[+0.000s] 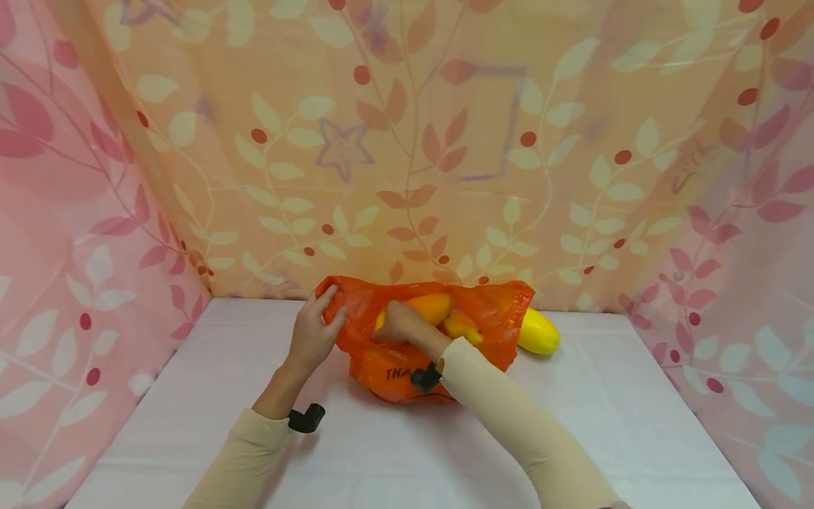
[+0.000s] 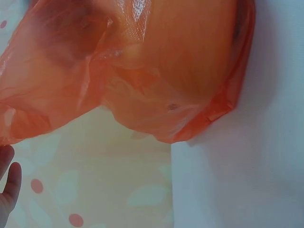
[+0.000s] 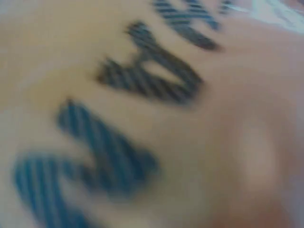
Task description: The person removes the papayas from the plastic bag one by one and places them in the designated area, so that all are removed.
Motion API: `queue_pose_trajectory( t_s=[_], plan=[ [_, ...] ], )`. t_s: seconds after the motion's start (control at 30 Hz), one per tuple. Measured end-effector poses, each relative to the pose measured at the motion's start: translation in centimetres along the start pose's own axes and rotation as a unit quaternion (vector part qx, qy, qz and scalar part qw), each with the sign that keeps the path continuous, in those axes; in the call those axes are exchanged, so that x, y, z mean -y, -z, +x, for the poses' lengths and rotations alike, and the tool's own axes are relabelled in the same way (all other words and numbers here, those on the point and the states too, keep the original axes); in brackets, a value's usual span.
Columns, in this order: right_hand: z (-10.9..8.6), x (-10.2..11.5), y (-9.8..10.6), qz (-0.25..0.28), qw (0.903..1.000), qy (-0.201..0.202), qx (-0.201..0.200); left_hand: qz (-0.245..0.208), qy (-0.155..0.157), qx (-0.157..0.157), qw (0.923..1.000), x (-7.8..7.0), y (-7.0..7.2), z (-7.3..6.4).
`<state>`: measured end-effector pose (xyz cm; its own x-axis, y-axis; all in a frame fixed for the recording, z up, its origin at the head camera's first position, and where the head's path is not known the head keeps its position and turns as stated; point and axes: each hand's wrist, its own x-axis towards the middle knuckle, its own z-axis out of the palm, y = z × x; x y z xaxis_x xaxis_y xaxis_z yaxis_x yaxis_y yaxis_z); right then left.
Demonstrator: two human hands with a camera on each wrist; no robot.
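An orange plastic bag [image 1: 362, 364] with dark lettering lies on the white table, its mouth spread upward. My left hand [image 1: 316, 329] holds the bag's left rim between fingers and thumb; in the left wrist view its fingertips [image 2: 13, 178] are at the rim. Inside the mouth, my right hand [image 1: 402, 324] grips a yellow fruit [image 1: 380, 319], mostly hidden by the hand. Beside it lie an orange-yellow oblong fruit [image 1: 434, 307] and a smaller yellow pear-shaped fruit [image 1: 463, 327]. Blurred dark letters [image 3: 152, 71] on the bag fill the right wrist view.
A bright yellow oblong melon [image 1: 539, 332] lies on the table [image 1: 591, 396], against the bag's right side. Patterned cloth [image 1: 420, 141] walls the table at the back and on both sides.
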<state>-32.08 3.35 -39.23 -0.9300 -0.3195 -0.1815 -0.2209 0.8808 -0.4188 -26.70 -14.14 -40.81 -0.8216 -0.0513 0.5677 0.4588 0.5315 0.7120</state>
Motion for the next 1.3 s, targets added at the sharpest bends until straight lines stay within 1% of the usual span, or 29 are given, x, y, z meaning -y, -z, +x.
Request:
queue_pose_trajectory(
  t_s=[0.07,0.17,0.3,0.47,0.6,0.73,0.8,0.97,1.07,1.3],
  plan=[
    [-0.5,0.0,0.7,0.020,0.9997,-0.010,0.005,0.000,0.001,0.001,1.0000,-0.1,0.0,0.0],
    [-1.3,-0.4,1.5,0.031,0.9995,-0.006,0.003,-0.001,0.002,0.003,1.0000,-0.2,0.1,0.0],
    [-2.6,-1.0,2.4,0.031,0.9991,0.030,-0.007,-0.003,0.007,0.006,1.0000,-0.3,0.1,-0.1],
    [-4.4,-1.6,3.7,0.049,0.9954,0.082,-0.010,-0.006,0.019,0.010,0.9998,-0.4,0.3,-0.2],
    [-5.9,-2.1,5.0,0.065,0.9916,0.112,-0.008,-0.012,0.028,0.019,0.9994,-0.3,0.3,-0.3],
    [-6.9,-2.5,6.0,0.061,0.9882,0.139,-0.016,-0.012,0.030,0.021,0.9993,-0.2,0.2,-0.3],
    [-7.3,-2.6,6.4,0.058,0.9870,0.148,-0.022,-0.010,0.028,0.016,0.9994,-0.3,0.2,-0.3],
    [-8.1,-3.3,7.2,0.058,0.9861,0.152,-0.032,-0.001,0.022,0.004,0.9998,-0.4,0.1,-0.4],
    [-8.4,-3.6,7.7,0.057,0.9853,0.157,-0.036,0.002,0.021,0.002,0.9998,-0.4,0.0,-0.4],
    [-8.8,-3.6,9.3,0.050,0.9776,0.198,-0.052,0.003,0.012,-0.007,0.9999,0.0,0.0,-0.4]
  ],
)
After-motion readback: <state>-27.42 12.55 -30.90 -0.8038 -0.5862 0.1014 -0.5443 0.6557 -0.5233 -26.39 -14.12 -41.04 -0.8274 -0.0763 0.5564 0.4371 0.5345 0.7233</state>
